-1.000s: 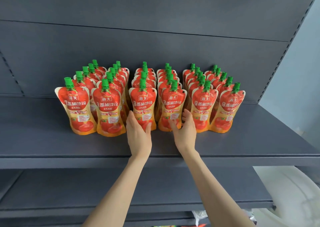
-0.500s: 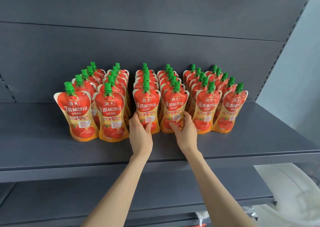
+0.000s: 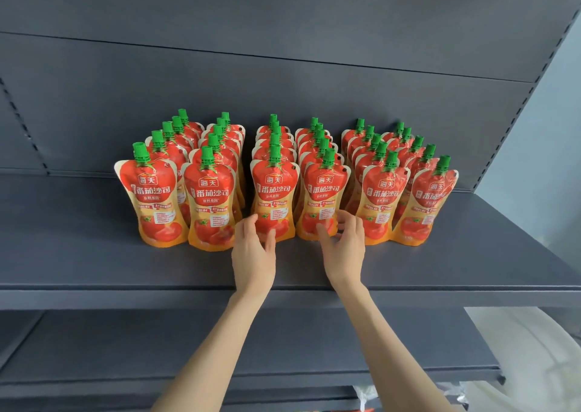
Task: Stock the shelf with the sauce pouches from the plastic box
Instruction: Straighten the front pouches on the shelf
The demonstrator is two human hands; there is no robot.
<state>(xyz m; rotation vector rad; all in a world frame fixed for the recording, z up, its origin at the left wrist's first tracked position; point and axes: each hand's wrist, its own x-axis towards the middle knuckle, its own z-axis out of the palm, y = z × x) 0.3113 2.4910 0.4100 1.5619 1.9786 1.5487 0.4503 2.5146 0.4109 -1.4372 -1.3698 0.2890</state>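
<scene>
Several rows of red and orange sauce pouches with green caps stand upright on the grey shelf (image 3: 94, 263). My left hand (image 3: 253, 251) is at the base of the front pouch of the third row (image 3: 274, 191); its thumb touches the pouch's lower front and its fingers lie loosely beside the left edge. My right hand (image 3: 344, 248) is at the base of the front pouch of the fourth row (image 3: 325, 191), thumb on the lower front, fingers loosely curled just off the right edge. Neither hand has a firm hold. The plastic box is out of view.
A bare strip of shelf runs in front of the pouches, with more bare room at both ends. A lower grey shelf (image 3: 220, 345) lies beneath. Something white and rounded (image 3: 534, 358) sits at the lower right. The shelf's right upright (image 3: 515, 119) slants beside the last row.
Both hands held the bases of the two middle front pouches and nudged them in line. Now their fingers have loosened and spread off the pouches, which stay standing.
</scene>
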